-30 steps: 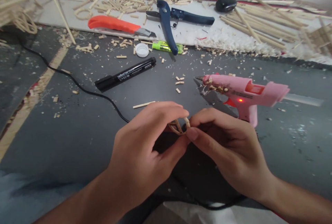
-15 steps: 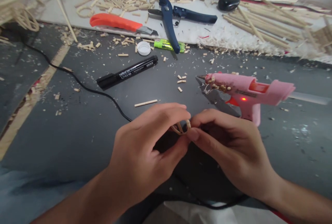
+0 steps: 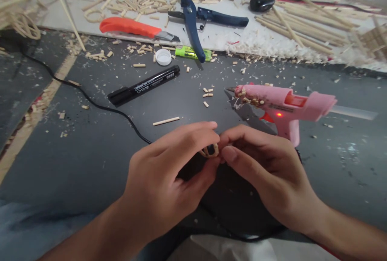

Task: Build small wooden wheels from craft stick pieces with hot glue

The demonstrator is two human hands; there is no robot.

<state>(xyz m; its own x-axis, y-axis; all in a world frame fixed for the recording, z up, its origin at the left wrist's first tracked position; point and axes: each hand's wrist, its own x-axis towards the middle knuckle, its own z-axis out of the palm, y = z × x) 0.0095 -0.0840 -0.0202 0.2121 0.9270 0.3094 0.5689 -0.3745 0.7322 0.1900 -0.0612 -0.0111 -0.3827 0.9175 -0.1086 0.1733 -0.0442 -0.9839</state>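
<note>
My left hand (image 3: pixel 169 168) is closed, its thumb and fingers pinching a small loop made of thin wooden pieces (image 3: pixel 215 150). Much of that loop is hidden behind the fingers; a dark gap shows through it. My right hand (image 3: pixel 263 164) is curled against the loop's right side, its fingertips at the edge and its thumb lying slightly back. Just beyond the right hand, a pink hot glue gun (image 3: pixel 287 104) rests with its red light on and its nozzle pointing left. A short wooden stick (image 3: pixel 166 121) lies beyond the left hand.
A black marker (image 3: pixel 145 85), a white cap (image 3: pixel 163 56) and a lime-green tool (image 3: pixel 184 52) lie farther back. Behind them are an orange utility knife (image 3: pixel 130 27), a blue cutter (image 3: pixel 193 27) and a black mouse (image 3: pixel 261 2). A black cord (image 3: pixel 99 105) crosses the left side.
My right thumb has drawn back a little from the loop, which has turned so its opening shows more. The whole scene has shifted slightly left with the camera.
</note>
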